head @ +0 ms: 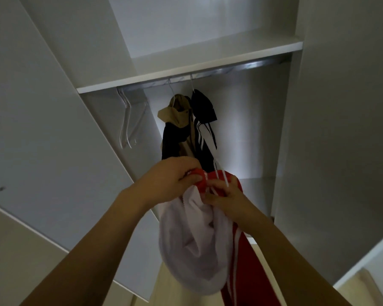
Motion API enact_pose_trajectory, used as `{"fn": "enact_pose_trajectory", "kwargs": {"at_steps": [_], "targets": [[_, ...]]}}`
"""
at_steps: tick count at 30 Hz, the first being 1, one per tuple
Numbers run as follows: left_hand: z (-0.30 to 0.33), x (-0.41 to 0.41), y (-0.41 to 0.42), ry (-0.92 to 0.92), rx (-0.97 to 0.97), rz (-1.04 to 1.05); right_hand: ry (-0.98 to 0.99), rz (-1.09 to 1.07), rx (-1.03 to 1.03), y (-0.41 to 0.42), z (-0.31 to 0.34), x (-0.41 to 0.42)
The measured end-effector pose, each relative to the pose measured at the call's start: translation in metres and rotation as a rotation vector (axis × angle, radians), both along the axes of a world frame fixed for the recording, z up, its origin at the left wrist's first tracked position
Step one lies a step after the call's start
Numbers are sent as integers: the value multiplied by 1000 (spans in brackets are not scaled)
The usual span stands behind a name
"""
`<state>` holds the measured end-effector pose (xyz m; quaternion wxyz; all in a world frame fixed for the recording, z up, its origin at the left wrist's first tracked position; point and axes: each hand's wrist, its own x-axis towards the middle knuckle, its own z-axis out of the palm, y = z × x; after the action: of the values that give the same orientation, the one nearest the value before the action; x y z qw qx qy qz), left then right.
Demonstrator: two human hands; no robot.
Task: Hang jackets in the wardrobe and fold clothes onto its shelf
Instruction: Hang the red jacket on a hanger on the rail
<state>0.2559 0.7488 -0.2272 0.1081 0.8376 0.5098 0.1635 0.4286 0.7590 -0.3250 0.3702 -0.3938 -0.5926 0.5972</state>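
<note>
Gripping red jacket point(208, 228) — left hand point(170, 180), right hand point(224, 195) raised

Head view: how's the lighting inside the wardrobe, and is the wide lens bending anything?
Head view: dim overall; a bright patch glows on the wardrobe's back wall behind the hung jackets, which read nearly as silhouettes. The shelf and rail bow from wide-angle distortion. Both hands and the red-and-white jacket stay reasonably sharp.
</note>
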Motion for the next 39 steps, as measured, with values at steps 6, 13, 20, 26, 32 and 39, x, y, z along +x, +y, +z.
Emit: {"fn": "enact_pose_trajectory", "kwargs": {"at_steps": [6, 13, 20, 26, 32, 39], "targets": [[-16, 1, -15, -448, -242, 235, 12, -56, 23, -4, 2, -4], [-23, -3, -26, -858, -338, 364, -21, -147, -27, -7, 3, 10], [-23, 4, -25, -958, -278, 276, -52, -187, -61, -12, 17, 13], [-21, 17, -20, -894, -263, 243, -277, -461, 221, -11, 17, 19], [-22, 26, -16, -864, -212, 273, -165, -394, 57, -15, 33, 35], [-15, 31, -16, -819, -160, 258, -123, -234, -99, -16, 32, 44]]}}
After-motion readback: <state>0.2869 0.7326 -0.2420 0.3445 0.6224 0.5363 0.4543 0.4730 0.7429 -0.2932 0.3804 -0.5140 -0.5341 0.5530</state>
